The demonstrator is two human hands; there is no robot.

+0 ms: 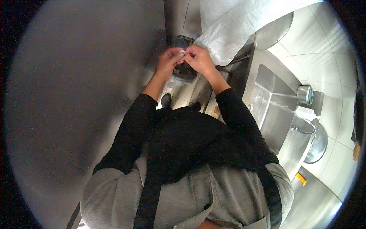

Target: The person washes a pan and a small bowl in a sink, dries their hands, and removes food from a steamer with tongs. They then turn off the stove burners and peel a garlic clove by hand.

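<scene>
The left hand (167, 61) and the right hand (199, 58) are brought together in front of the body, fingertips meeting. Between them they pinch a small pale scrap (182, 53), too small to tell what it is; it looks as if it is being peeled or picked apart, though that is a judgement. Both sleeves are black, under a grey apron with dark straps.

Directly beneath the hands stands a dark bin (185, 70) on the tiled floor (190, 91), so the scrap is held right over its opening. Just beside the right hand hangs a large white plastic bag (232, 30), touching or nearly touching the knuckles. Further to the right is a stainless steel sink (272, 103) with water running from the tap (305, 129), and a metal bowl (318, 145) near it.

The step in hand seems to be working the scrap loose over the bin; going on calls for a firm pinch with one hand while the other pulls.
</scene>
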